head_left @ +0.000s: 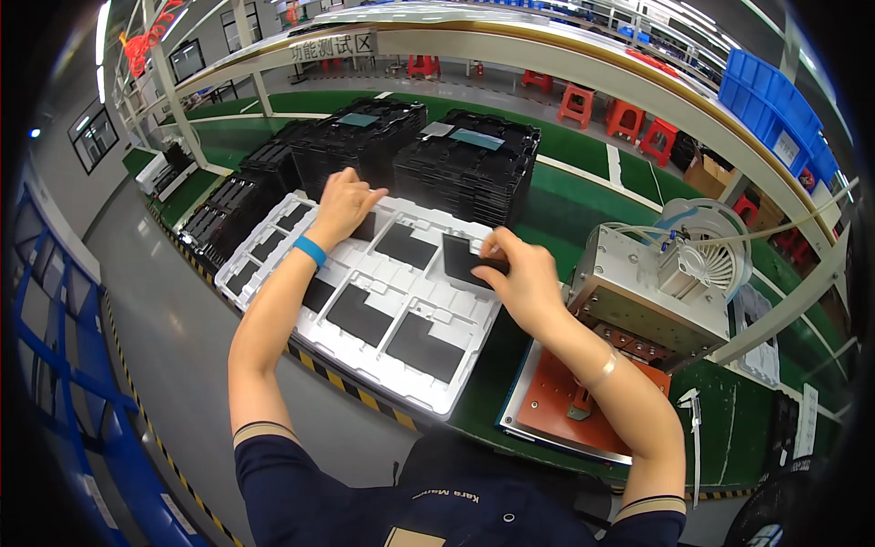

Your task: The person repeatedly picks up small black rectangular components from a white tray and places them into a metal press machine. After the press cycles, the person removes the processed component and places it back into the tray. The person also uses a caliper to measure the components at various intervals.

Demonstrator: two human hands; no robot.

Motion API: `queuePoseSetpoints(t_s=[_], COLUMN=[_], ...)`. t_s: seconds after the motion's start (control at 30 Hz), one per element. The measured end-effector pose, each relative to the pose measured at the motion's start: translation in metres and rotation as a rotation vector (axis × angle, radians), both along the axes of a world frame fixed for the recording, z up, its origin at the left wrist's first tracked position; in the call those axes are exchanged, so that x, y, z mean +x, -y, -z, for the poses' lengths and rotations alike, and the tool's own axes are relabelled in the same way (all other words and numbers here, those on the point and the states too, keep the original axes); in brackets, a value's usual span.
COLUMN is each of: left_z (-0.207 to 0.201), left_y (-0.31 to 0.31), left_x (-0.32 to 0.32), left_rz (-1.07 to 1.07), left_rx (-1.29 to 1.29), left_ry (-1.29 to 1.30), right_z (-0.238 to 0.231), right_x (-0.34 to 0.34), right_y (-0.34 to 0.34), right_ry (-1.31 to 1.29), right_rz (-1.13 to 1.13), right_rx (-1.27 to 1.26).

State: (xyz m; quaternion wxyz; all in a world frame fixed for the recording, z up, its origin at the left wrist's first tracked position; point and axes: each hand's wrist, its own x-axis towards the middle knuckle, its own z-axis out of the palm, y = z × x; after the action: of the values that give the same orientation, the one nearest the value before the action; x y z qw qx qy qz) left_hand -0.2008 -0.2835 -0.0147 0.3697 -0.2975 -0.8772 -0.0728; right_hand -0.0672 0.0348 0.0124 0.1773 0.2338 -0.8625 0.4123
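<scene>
Two hands at work over a white moulded tray (pixel 412 387) on my green bench (pixel 583 196): nearest, my right hand (pixel 521 278) pinches a flat black panel (pixel 460 258) at the tray's right edge. Farther on, my left hand (pixel 342 208), blue wristband (pixel 310 250) showing, presses flat with fingers spread on another black panel (pixel 365 227). Beyond, stacks of black trays (pixel 469 164) stand on the bench.
</scene>
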Motion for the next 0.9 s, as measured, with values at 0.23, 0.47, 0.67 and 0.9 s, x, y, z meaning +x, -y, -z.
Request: queuePoseSetpoints(t_s=[0.23,0.47,0.67,0.9], left_z=[-0.011,-0.015,-0.051,-0.008], left_y=[-0.088,-0.117,-0.222,-0.270], left_x=[0.061,0.101,0.182,0.210], left_rz=[0.162,-0.048,0.583,0.940], left_rx=[0.050,-0.188,-0.193,-0.525], left_ry=[0.299,0.108,0.350,0.524], right_z=[-0.027,0.008,0.032,0.045], right_x=[0.133,0.184,0.175,0.152], right_y=[-0.110,-0.199,-0.178,-0.173], right_ry=[0.280,0.629,0.117,-0.054], right_rz=[0.109,0.393,0.397,0.298], right_rx=[-0.144,-0.278,0.208,0.376])
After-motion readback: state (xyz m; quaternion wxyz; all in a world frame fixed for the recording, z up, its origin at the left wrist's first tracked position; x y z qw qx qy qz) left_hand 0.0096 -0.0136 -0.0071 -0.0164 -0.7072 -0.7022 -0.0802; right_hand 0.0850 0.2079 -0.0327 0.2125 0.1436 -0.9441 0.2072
